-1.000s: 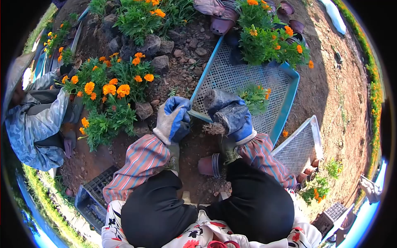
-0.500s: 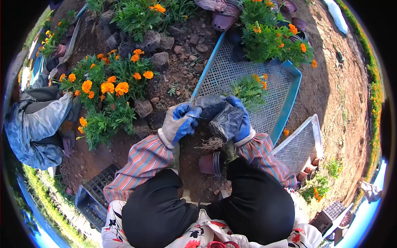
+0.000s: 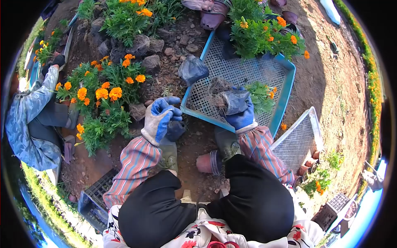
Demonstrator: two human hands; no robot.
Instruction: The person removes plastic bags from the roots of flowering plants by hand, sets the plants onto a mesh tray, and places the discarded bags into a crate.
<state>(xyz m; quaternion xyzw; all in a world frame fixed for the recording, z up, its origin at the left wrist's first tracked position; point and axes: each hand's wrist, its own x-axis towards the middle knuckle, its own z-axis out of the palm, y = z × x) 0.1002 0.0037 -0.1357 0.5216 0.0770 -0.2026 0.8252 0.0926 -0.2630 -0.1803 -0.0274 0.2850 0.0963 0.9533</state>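
Observation:
My right hand (image 3: 243, 117), in a blue-palmed glove, is closed around the dark root ball (image 3: 236, 102) of a marigold seedling (image 3: 260, 97). Tangled roots hang out of its left end, and the leaves with orange blooms point right, over the blue tray (image 3: 215, 120). My left hand (image 3: 160, 119), gloved alike, is open with nothing in it, its fingers stretched to the right. A crumpled black plastic bag (image 3: 193, 70) appears above that hand, by the tray's left edge; whether it is airborne or resting cannot be made out. Another dark piece (image 3: 175, 130) lies beneath my left fingers.
Marigold plants (image 3: 103, 99) with dark root balls cover the soil at left. More marigolds (image 3: 260, 35) and stacked pots (image 3: 213, 14) stand at the back. Purple pots (image 3: 209, 162) lie between my boots. A white tray (image 3: 297, 140) is at right, a crate (image 3: 97, 200) lower left, a person (image 3: 37, 120) far left.
My hands have moved apart. The left has let go of the black plastic, and a bag now shows farther forward. My right hand has turned the root ball so its roots face left.

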